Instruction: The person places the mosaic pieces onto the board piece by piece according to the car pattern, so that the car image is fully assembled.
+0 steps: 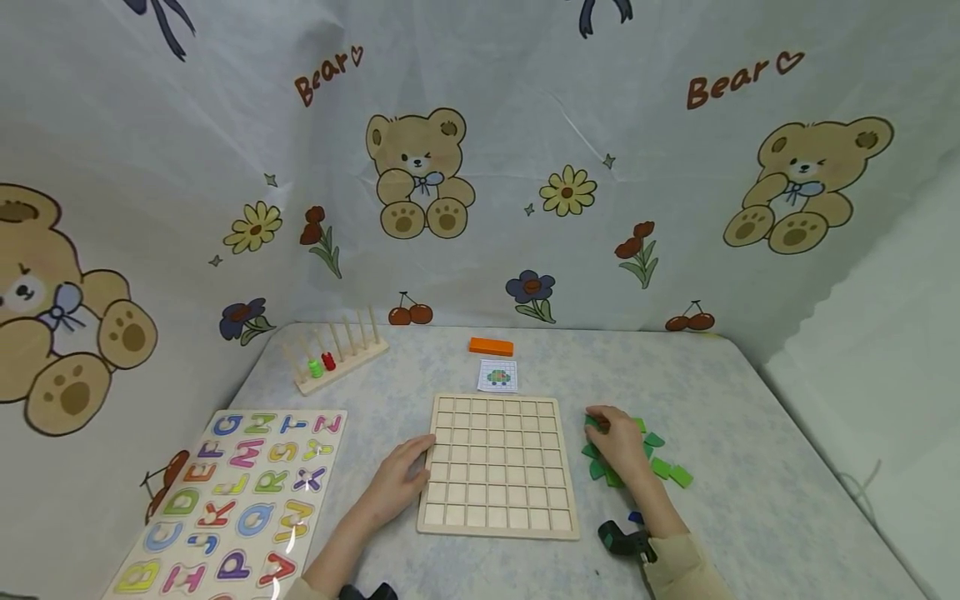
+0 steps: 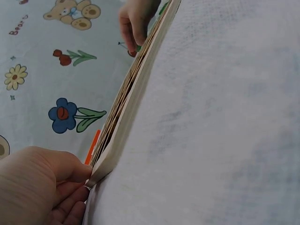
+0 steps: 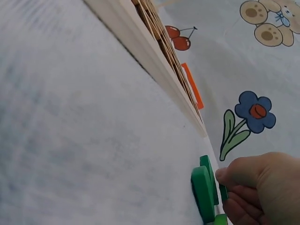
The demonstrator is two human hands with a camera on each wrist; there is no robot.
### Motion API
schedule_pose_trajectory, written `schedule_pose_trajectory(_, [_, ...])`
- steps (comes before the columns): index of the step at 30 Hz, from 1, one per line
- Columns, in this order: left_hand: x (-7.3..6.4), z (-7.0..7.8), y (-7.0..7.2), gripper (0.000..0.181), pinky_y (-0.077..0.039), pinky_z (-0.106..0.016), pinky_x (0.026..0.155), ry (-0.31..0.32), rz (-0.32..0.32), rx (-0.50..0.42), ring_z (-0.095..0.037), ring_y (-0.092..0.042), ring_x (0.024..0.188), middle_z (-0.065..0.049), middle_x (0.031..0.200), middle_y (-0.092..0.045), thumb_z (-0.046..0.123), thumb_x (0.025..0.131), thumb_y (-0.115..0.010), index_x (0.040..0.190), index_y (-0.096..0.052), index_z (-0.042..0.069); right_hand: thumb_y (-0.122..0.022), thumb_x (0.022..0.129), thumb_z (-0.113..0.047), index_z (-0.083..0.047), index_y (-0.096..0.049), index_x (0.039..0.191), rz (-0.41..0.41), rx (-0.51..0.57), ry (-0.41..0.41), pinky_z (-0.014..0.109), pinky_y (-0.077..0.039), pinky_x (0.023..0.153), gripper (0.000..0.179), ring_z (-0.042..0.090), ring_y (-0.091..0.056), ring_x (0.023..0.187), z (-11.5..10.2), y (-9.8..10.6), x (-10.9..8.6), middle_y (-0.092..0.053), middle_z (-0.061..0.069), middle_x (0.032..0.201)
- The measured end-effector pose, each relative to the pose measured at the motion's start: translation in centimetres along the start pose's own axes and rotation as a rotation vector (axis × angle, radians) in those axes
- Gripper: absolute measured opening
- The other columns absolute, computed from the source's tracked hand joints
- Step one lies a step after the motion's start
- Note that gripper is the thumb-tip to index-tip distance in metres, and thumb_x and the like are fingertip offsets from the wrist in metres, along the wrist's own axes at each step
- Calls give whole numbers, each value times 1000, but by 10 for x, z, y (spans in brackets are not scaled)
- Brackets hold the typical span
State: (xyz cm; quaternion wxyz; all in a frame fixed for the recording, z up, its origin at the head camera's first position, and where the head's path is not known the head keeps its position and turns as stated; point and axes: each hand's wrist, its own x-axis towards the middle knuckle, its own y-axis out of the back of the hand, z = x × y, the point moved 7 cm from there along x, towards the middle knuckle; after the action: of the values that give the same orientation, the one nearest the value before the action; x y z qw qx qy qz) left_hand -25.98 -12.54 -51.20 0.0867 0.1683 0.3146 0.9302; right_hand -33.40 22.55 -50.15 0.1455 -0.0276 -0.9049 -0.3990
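To the left of the grid board [image 1: 497, 475] you have the alphabet board [image 1: 294, 468]; off the grid board's far left corner stands a peg rack [image 1: 352, 363] bearing green rings [image 1: 315, 368] and red rings [image 1: 328, 362]. Your left hand [image 1: 394, 481] has a narrow grip, pinching the grid board's left edge. Just beyond its far edge lie a patterned card [image 1: 498, 376] and an orange block [image 1: 491, 347]. Right of it, your right hand [image 1: 621, 443] pinches a green piece [image 3: 223, 191] beside other green pieces [image 1: 681, 476].
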Motion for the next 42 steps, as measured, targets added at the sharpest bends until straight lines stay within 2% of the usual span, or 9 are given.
schedule_pose_trajectory(4, [1, 0, -1, 50, -34, -49, 103, 1, -8, 9, -32, -42, 127, -15, 136, -48, -1, 87, -61, 135, -48, -3, -68, 86, -4, 3, -63, 115, 3, 25, 18, 44, -53, 78, 31, 31, -60, 96, -14, 5, 1, -63, 18, 108])
schedule_pose_trajectory(13, [0, -2, -2, 51, -33, -48, 104, 28, -19, 0, -32, -41, 128, -15, 137, -47, -4, 87, -60, 136, -47, -2, -71, 83, -5, 1, -65, 112, 21, 31, 144, 41, -53, 74, 30, 27, -62, 89, -57, 12, 0, -65, 14, 105])
schedule_pose_trajectory(19, [2, -2, 0, 51, -33, -48, 104, 9, -14, 9, -32, -41, 127, -15, 137, -47, -4, 87, -60, 136, -47, -3, -72, 83, -8, -2, -66, 112, -3, 47, 142, 42, -53, 75, 30, 26, -63, 90, -78, 11, 2, -66, 11, 105])
schedule_pose_trajectory(26, [0, -3, -1, 51, -34, -49, 104, 7, -18, -5, -32, -41, 127, -15, 137, -47, -3, 87, -60, 136, -47, -3, -72, 83, -7, -4, -66, 111, -64, 109, 103, 39, -53, 78, 29, 23, -62, 91, -93, -1, -2, -66, 7, 103])
schedule_pose_trajectory(33, [-1, -4, -3, 50, -33, -47, 105, 35, -27, -15, -31, -39, 129, -14, 138, -46, -1, 88, -60, 137, -47, -2, -73, 81, -2, 0, -66, 111, -103, 165, 156, 39, -53, 78, 31, 23, -62, 90, -107, -17, -5, -66, 7, 102])
schedule_pose_trajectory(39, [-1, -3, -2, 51, -34, -49, 103, 16, -15, -3, -31, -41, 128, -15, 137, -47, -3, 87, -60, 136, -47, -3, -72, 80, 0, -1, -67, 109, -104, 185, 196, 36, -54, 78, 30, 24, -62, 90, -114, -31, -5, -66, 7, 102])
schedule_pose_trajectory(42, [-1, -3, -2, 51, -34, -49, 104, 21, -18, -2, -31, -40, 128, -14, 137, -47, -2, 87, -60, 136, -47, -2, -72, 80, 0, -1, -66, 109, -116, 201, 188, 33, -54, 78, 29, 23, -62, 90, -115, -37, -5, -66, 7, 101])
